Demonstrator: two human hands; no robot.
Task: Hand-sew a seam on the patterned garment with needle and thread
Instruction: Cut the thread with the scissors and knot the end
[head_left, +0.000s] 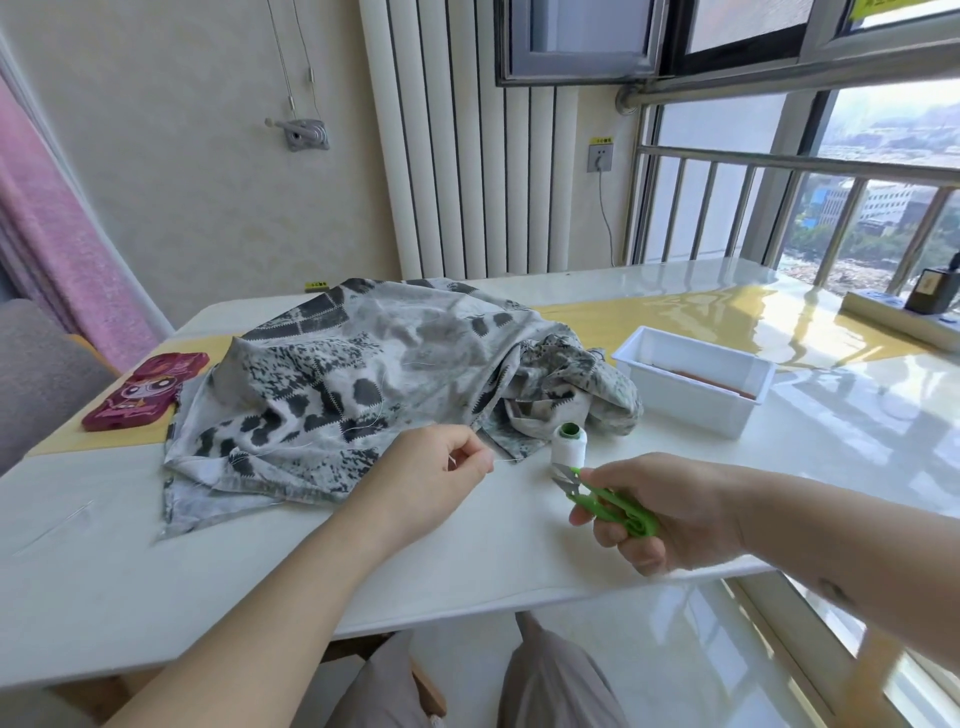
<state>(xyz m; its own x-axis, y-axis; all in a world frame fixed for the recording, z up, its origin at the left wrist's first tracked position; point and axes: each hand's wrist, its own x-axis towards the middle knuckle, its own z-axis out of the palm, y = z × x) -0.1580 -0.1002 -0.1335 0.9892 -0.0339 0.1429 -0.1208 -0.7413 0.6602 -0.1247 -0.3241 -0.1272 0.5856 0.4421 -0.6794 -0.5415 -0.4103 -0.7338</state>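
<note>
The grey-and-black patterned garment (363, 384) lies crumpled on the white table (260, 582). A white thread spool (569, 444) with a green core stands upright just right of it. My left hand (436, 478) pinches a thin white thread that runs toward the spool. My right hand (670, 512) grips green thread snips (608, 501), their blades pointing at the spool's base and the thread. A needle (78, 514) with thread lies on the table at the near left.
A white plastic tray (691, 384) sits right of the garment. A pink phone case (145, 397) lies at the left on a yellow runner. A dark box stands on a power strip (930, 299) at far right. My knees show below the table's near edge.
</note>
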